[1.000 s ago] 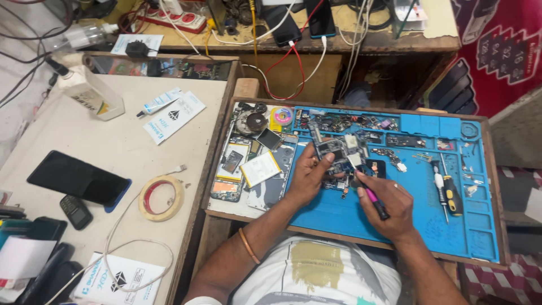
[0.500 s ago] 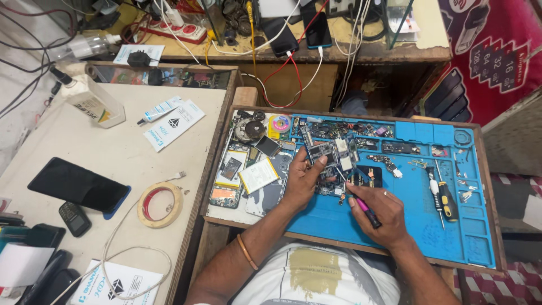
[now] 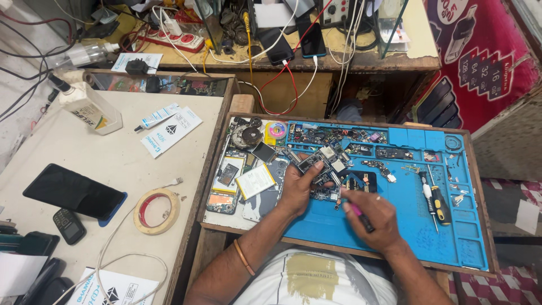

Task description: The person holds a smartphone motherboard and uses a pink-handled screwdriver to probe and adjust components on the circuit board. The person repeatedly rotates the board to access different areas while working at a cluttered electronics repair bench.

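Note:
My left hand [image 3: 299,189] rests on the blue work mat [image 3: 395,209] and pinches an opened phone board [image 3: 323,164] between thumb and fingers. My right hand [image 3: 372,217] grips a slim pink-handled tool [image 3: 357,210] like a pen, with its metal tip touching the board just right of my left thumb. Small loose parts lie around the board on the mat.
Screwdrivers [image 3: 436,200] lie on the mat's right. Opened phone shells and a battery [image 3: 254,181] sit left of it. The pale table holds a black phone [image 3: 73,192], tape roll [image 3: 155,210], small handset [image 3: 69,226], plastic bottle [image 3: 90,107] and white cable. Chargers and wires crowd the back bench.
The view has shifted slightly. Both hands stay over the phone board, with the right hand's tool tip brought closer to it.

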